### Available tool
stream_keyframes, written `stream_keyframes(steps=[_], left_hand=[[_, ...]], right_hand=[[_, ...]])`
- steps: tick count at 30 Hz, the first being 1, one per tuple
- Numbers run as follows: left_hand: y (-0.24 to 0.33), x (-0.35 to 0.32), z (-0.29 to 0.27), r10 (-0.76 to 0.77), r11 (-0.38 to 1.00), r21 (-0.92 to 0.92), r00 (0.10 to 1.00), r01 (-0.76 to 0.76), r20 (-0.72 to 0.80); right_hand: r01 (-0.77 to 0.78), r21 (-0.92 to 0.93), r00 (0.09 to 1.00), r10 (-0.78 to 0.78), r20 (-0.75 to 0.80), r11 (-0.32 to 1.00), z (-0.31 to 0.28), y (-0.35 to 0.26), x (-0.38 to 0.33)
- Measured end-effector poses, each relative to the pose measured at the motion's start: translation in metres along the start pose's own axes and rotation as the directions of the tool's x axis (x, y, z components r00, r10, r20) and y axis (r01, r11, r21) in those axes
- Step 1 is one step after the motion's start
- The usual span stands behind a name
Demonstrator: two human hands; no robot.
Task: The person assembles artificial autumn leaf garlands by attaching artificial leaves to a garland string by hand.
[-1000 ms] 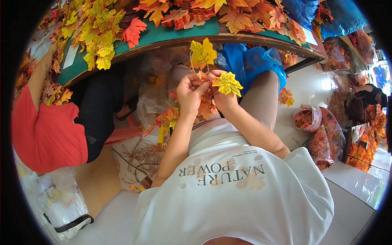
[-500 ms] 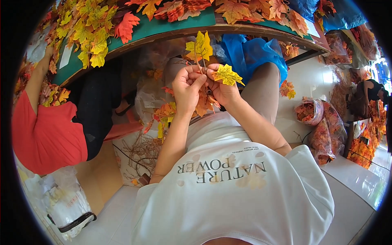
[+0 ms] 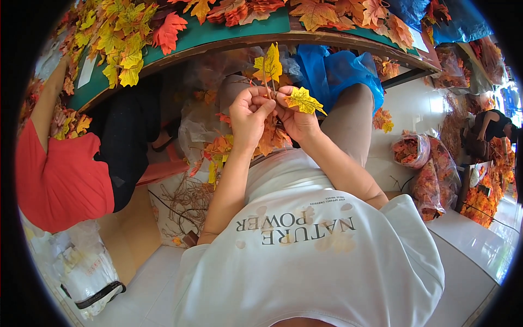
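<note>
In front of my lap, my left hand [image 3: 250,113] pinches the thin brown stem of a maple leaf garland between thumb and fingers. Close against it, my right hand [image 3: 297,119] is closed on the same stem; its fingertips partly hide the joint. One yellow maple leaf [image 3: 269,62] stands upright above my fingers. Another yellow leaf [image 3: 305,101] sticks out to the right over my right hand. Orange leaves [image 3: 272,137] hang below and between both hands.
A green-topped table [image 3: 239,34] piled with yellow, red and orange leaves curves ahead. A blue plastic bag [image 3: 348,73] hangs by my right knee. At left sits a person in a red top [image 3: 68,174]. Clear bags of leaves [image 3: 436,174] stand on the floor at right.
The two yellow leaves tilt slightly, the upright one a little to the right. Both hands keep nearly the same place and grip.
</note>
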State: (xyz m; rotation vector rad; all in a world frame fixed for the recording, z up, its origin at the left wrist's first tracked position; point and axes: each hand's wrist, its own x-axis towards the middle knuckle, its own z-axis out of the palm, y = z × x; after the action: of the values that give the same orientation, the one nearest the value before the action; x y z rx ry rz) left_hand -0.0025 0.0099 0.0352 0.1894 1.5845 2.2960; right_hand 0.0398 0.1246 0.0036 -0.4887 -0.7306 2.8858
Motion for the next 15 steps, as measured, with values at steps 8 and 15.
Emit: stream_keyframes(steps=[8,15], left_hand=[[-0.0002,0.001,-0.0012,-0.014,1.0,0.012,1.0,0.013,0.02],[-0.0027,0.0007,-0.0026,-0.026,1.0,-0.007,1.0,0.026,-0.001]], right_hand=[[0.003,-0.032,1.0,-0.003,0.0,0.999,-0.0056,0.003,0.003],[0.031,-0.071,0.998,-0.027,0.055,0.997,-0.006,0.0013,0.0033]])
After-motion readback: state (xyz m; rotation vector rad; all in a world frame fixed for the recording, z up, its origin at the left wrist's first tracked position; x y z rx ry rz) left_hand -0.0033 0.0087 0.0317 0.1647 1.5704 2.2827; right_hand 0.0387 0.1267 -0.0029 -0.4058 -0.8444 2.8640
